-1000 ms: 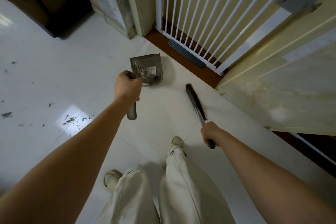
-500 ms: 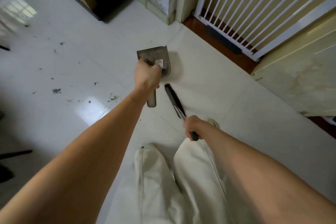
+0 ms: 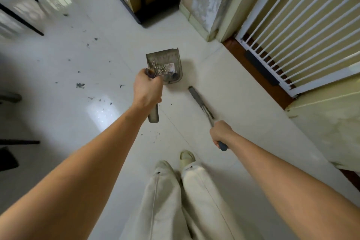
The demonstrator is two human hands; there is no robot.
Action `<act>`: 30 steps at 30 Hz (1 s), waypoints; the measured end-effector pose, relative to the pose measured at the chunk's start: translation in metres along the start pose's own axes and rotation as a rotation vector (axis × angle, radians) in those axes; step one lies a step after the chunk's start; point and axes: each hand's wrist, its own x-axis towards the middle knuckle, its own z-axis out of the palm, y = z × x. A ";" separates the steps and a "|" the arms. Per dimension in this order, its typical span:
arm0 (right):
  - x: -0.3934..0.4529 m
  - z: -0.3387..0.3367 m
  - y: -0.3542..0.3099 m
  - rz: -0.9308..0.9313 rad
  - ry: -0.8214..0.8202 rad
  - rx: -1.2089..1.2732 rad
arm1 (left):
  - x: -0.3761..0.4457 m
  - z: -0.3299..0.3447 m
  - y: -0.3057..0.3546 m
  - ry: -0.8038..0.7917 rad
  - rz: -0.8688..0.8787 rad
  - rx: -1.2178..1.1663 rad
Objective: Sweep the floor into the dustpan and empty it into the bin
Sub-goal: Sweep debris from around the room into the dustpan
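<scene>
Gripping the grey plastic dustpan [image 3: 169, 66] in my left hand [image 3: 147, 89], mouth pointing away; right hand [image 3: 221, 132] fingers wrap the black-bristled brush [image 3: 200, 104], bristles forward-left.

My arms are bare, no sleeves. I wear loose cream trousers [image 3: 181, 204]. My shoes [image 3: 187, 157] are pale.

One dustpan [image 3: 165, 64], one brush [image 3: 200, 103], two hands [image 3: 148, 89].

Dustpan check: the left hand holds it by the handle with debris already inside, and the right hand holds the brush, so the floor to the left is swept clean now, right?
Not quite. The head view shows dark debris scattered on the floor to the left. The rest stands: the left hand grips the dustpan with debris inside, and the right hand holds the brush.
</scene>
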 end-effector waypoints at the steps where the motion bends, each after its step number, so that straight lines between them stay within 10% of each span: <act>1: 0.009 0.001 -0.001 0.037 0.032 -0.032 | 0.001 -0.002 -0.001 0.009 0.002 -0.001; 16: 0.020 0.058 -0.071 -0.212 -0.224 -0.250 | 0.010 -0.065 -0.030 0.244 -0.102 -0.007; 30: -0.011 0.081 -0.053 -0.091 -0.120 -0.074 | 0.015 -0.165 -0.040 0.348 -0.053 -0.033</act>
